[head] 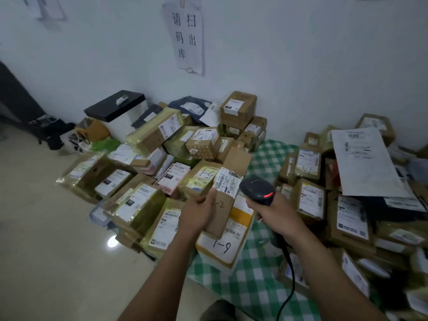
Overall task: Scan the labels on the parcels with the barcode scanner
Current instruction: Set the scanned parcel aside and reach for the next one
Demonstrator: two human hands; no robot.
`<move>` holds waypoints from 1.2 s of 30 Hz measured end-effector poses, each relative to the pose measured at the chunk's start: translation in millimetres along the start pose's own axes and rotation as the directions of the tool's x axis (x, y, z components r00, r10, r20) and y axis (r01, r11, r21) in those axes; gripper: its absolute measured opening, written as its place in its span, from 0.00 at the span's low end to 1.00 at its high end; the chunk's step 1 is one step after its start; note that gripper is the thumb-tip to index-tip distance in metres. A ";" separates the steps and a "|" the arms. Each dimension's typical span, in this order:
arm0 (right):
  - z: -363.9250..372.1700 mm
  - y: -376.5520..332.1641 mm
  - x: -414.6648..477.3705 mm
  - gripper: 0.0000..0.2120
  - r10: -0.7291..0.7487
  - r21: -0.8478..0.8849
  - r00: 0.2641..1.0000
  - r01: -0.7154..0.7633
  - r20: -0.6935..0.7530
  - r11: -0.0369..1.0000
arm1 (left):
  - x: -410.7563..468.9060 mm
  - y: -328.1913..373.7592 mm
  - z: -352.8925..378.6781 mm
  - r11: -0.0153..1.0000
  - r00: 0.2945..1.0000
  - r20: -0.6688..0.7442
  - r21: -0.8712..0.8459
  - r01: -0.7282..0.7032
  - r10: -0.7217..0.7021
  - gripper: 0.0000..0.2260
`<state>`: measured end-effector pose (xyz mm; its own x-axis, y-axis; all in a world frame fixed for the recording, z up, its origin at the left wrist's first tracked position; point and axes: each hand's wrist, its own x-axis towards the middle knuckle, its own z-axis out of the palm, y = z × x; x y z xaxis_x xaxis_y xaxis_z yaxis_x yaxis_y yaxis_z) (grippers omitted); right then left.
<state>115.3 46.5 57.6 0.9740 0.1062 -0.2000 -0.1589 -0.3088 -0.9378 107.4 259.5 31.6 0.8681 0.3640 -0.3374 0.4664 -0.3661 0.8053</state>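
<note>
Cardboard parcel gripped in left hand, label up. Right hand clenched round barcode scanner, red light on, beside label

- Green-and-white checked cloth: bare strip runs down its middle.
- Heap of brown cardboard parcels blocks its left edge.
- Second such heap covers its right edge.
- Yellow-and-white flat envelope narrows the strip's near end.
</note>
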 end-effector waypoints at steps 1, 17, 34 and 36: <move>3.8 3.5 0.6 0.16 0.018 0.011 1.000 -0.018 0.004 1.000 | -2.6 -9.0 -4.0 0.999 1.000 0.000 0.035 0.003 -0.003 0.34; 75.6 -4.2 24.6 0.20 0.056 -0.044 0.978 -0.048 0.202 0.998 | 43.8 -24.5 -75.9 0.882 0.892 -0.387 0.470 -0.027 0.234 0.21; -33.8 28.2 -22.9 0.11 0.143 0.177 0.984 -0.122 -0.109 0.977 | 9.2 21.5 82.0 0.801 0.829 0.199 0.218 -0.558 0.523 0.17; -49.3 38.8 -30.8 0.12 0.158 0.205 0.972 -0.121 -0.175 0.971 | 5.2 33.6 114.7 0.815 0.819 0.282 0.164 -0.555 0.500 0.15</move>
<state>87.1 -15.4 41.4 0.9496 -0.1114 -0.2931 -0.3056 -0.1195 -0.9446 147.0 150.8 1.0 0.9919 -0.1266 -0.0108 -0.0736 -0.6414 0.7637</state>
